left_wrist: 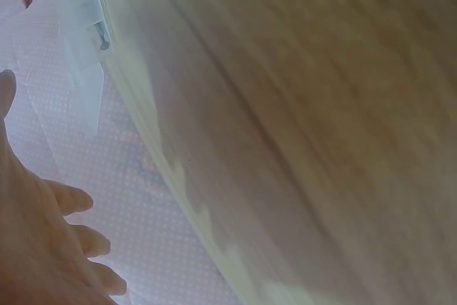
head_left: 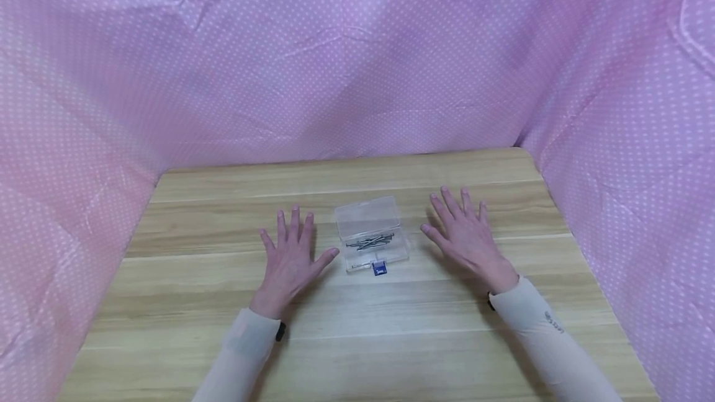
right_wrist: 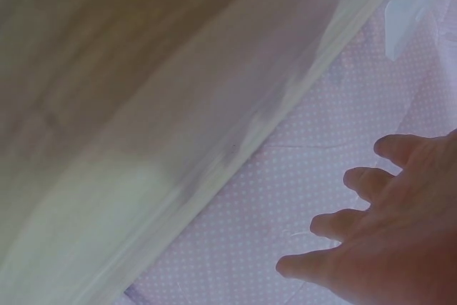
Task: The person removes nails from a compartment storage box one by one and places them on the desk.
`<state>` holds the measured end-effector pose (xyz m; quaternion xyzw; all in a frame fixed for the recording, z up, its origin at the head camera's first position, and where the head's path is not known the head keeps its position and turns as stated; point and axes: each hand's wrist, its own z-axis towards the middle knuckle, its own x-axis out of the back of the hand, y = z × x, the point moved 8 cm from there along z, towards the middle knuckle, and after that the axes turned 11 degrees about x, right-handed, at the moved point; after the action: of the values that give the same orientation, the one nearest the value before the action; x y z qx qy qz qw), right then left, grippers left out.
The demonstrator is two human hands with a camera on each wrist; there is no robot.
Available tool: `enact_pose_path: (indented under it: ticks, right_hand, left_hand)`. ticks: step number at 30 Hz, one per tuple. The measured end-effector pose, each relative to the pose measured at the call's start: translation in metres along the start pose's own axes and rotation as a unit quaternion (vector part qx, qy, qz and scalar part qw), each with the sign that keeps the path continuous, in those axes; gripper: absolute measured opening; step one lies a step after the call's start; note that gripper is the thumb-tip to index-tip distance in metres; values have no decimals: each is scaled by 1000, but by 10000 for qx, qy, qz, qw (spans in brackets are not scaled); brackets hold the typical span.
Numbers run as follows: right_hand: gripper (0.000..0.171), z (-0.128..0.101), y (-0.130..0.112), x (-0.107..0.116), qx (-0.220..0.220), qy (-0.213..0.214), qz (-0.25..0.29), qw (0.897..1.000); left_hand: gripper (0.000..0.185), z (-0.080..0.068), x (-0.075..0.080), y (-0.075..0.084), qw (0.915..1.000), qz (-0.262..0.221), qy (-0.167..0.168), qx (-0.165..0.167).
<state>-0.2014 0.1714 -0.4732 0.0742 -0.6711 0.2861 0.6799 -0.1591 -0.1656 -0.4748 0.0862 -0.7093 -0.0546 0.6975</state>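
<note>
Between the two hands, a clear plastic box point(head_left: 401, 252) lies on the table with its lid point(head_left: 367, 216) raised toward the back. Inside are several metal screws point(head_left: 373, 242) in a crossed pile, and one more lies in the front compartment. A blue tag point(head_left: 379, 267) with white marks is at the box's front edge. To the left of the box my left hand point(head_left: 287, 265) is spread, palm down, holding nothing. On the other side my right hand point(head_left: 466, 237) is spread likewise, its thumb toward the box. Both wrist views show straight, parted fingers.
The wood-grain table point(head_left: 368, 352) has rounded back corners. Pink cloth with white dots point(head_left: 346, 79) hangs behind it and along both sides. Dark bands show at both wrists under the light sleeves point(head_left: 553, 340).
</note>
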Motion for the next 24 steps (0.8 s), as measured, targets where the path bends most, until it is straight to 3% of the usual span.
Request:
enact_pose_path:
  ticks: [13,24]
  right_hand:
    - [80,1,-11,-4,78,-24,226,9997]
    - [79,4,-28,-9,328,-188,521,9979]
  left_hand:
    - [102,-1,-1,7,9998,-171,7,-140]
    - [104,-6,-1,20,9967,-693,-73,-412]
